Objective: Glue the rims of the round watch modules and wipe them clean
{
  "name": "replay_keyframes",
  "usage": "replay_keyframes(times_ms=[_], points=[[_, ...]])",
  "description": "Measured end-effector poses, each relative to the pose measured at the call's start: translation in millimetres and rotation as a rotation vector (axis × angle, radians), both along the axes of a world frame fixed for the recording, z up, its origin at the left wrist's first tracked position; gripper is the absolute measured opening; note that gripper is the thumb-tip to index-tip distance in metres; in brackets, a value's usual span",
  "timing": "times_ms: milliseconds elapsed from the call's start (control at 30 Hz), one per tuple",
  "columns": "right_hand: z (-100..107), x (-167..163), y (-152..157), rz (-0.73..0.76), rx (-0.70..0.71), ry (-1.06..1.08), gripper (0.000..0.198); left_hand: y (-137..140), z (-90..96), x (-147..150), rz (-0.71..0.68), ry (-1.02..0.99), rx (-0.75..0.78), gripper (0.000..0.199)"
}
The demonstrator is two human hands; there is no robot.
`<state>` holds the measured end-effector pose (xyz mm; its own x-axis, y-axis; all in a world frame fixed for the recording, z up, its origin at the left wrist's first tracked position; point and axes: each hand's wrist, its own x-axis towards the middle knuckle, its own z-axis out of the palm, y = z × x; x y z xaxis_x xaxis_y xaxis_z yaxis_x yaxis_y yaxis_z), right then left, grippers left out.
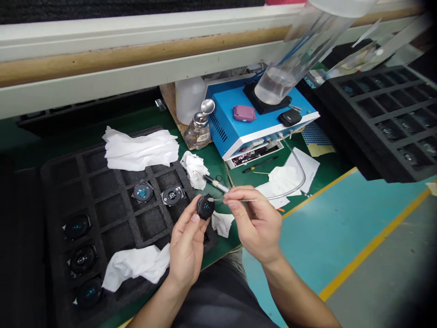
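Between the thumb and fingers of my left hand (187, 243) is a round black watch case (206, 208), tilted, its dark face towards me with blue marks on it. My right hand (257, 228) pinches a thin metal-tipped tube (218, 200), whose tip lies at the watch's upper edge; whether it touches cannot be seen. A clear hose (303, 171) runs from behind that hand up to a blue box-shaped machine (225, 125). To the left, a black foam tray (80, 193) has several round watches in its pockets, among them one with a blue-marked face (142, 192) and another (172, 196).
White cloths (141, 148) lie on the tray. Behind stand a glass dispenser bottle (198, 132) and a white bottle (189, 100). On the machine are a clear cylinder (276, 84), a purple case (244, 113) and a black case (290, 117). Another foam tray (382, 123) is at right.
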<state>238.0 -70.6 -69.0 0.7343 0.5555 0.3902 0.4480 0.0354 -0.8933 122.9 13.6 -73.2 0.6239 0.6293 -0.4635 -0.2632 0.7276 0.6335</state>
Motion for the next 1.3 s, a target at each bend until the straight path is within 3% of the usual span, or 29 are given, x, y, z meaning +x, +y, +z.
replay_keyframes(times_ms=[833, 1200, 1300], points=[[1.0, -0.6, 0.6, 0.007, 0.023, 0.023, 0.021, 0.2, -0.6, -0.2, 0.004, -0.016, 0.002, 0.034], [11.1, -5.9, -2.4, -0.114, 0.158, 0.148, 0.010, 3.0, -3.3, -2.5, -0.038, -0.022, -0.067, 0.034], [9.5, 0.2, -10.1, -0.227, 0.198, 0.200, 0.003, 4.3, -2.7, -3.5, -0.027, -0.047, -0.093, 0.035]])
